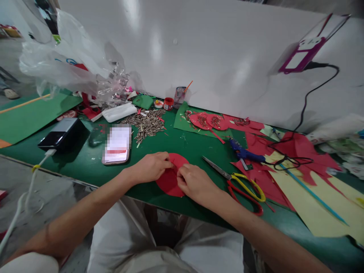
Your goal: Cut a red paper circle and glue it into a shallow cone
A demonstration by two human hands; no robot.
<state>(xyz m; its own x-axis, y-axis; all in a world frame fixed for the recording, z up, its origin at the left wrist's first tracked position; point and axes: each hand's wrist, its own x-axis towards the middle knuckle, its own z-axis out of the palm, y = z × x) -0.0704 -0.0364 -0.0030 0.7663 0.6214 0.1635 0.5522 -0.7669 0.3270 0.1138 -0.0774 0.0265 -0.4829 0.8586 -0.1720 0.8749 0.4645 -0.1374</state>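
A round red paper disc [170,181] lies on the green table top [184,146] near its front edge. My left hand [152,167] pinches the disc's upper left edge with curled fingers. My right hand [196,184] grips the disc's right side, fingers pressed together at the fold in the middle. Both hands meet over the paper. Just right of my right hand lie scissors [240,182] with yellow and red handles.
A phone [117,145] lies left of the hands, beyond it a pile of sunflower seeds [148,123]. A black box [61,134] with a white cable sits far left. A blue glue gun [244,153], red paper scraps [295,149], yellow paper [318,189] fill the right.
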